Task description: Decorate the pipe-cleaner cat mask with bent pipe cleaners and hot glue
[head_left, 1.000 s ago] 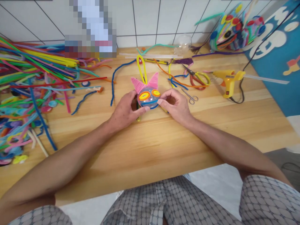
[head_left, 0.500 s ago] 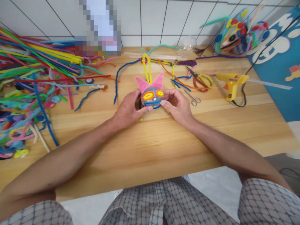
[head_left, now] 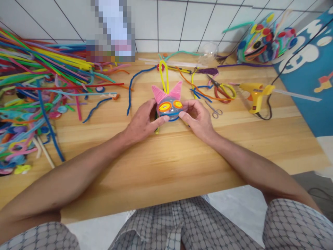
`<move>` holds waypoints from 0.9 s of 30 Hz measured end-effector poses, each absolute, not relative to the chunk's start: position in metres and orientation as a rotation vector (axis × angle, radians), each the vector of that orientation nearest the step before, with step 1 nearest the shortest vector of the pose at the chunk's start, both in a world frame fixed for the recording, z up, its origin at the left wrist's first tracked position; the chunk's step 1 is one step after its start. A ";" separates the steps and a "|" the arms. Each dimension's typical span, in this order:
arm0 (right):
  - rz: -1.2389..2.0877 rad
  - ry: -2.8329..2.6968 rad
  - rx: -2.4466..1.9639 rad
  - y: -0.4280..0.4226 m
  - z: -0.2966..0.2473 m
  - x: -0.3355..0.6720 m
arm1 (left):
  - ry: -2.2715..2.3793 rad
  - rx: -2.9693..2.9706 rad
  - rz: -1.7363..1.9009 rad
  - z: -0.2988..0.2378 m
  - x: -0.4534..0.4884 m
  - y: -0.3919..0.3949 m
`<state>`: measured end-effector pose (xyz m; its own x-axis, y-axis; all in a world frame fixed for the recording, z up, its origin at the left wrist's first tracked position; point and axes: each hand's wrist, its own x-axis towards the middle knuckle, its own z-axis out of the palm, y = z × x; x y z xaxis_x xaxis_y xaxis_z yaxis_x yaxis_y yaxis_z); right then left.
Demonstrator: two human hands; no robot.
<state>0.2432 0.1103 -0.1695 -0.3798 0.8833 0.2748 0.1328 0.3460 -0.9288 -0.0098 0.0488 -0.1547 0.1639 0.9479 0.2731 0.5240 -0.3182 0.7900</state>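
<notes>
Between my two hands is a clear plastic ball (head_left: 170, 109) decorated as an animal head. It bears pink pipe-cleaner ears (head_left: 175, 91), orange-and-yellow oval eyes (head_left: 164, 106) and a blue pipe-cleaner line across its lower front. A yellow pipe-cleaner loop (head_left: 163, 75) stands up from its top. My left hand (head_left: 143, 119) grips the ball's left side, thumb along the lower front. From the right, my right hand (head_left: 197, 117) holds it with the thumb at the end of the blue line. The fingers behind the ball are partly hidden.
Bundles of pipe cleaners (head_left: 47, 59) and loose craft bits cover the left side. Orange-and-yellow scissors (head_left: 225, 93), small metal scissors (head_left: 215, 110) and a yellow glue gun (head_left: 255, 94) lie to the right. A clear half-shell (head_left: 208, 52) and a colourful decorated piece (head_left: 257, 41) stand at the back.
My hands and the decorated ball keep practically the same pose. Only the camera view has shifted slightly.
</notes>
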 end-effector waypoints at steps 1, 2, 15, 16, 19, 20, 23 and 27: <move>1.106 -1.758 -0.899 0.110 -0.169 0.243 | 1.378 1.899 1.053 -0.154 -0.010 0.048; 1.103 -1.756 -0.891 0.110 -0.169 0.243 | 1.371 1.881 1.057 -0.154 -0.009 0.048; 1.112 -1.729 -0.889 0.109 -0.168 0.242 | 1.359 1.825 1.067 -0.158 -0.011 0.048; 1.109 -1.727 -0.886 0.109 -0.168 0.242 | 1.375 1.832 1.074 -0.159 -0.011 0.048; 1.109 -1.732 -0.902 0.109 -0.168 0.242 | 1.469 1.904 1.067 -0.159 -0.011 0.049; 1.111 -1.735 -0.908 0.109 -0.168 0.242 | 1.496 1.933 1.051 -0.160 -0.011 0.049; 1.115 -1.748 -0.905 0.110 -0.169 0.243 | 1.521 1.973 1.007 -0.160 -0.012 0.050; 1.109 -1.770 -0.903 0.111 -0.170 0.244 | 1.500 1.964 1.023 -0.161 -0.012 0.050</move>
<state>0.2435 0.1107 -0.1697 -0.3883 0.8800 0.2736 0.1373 0.3489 -0.9271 -0.0123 0.0499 -0.1613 0.1273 0.9518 0.2792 0.6072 -0.2974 0.7368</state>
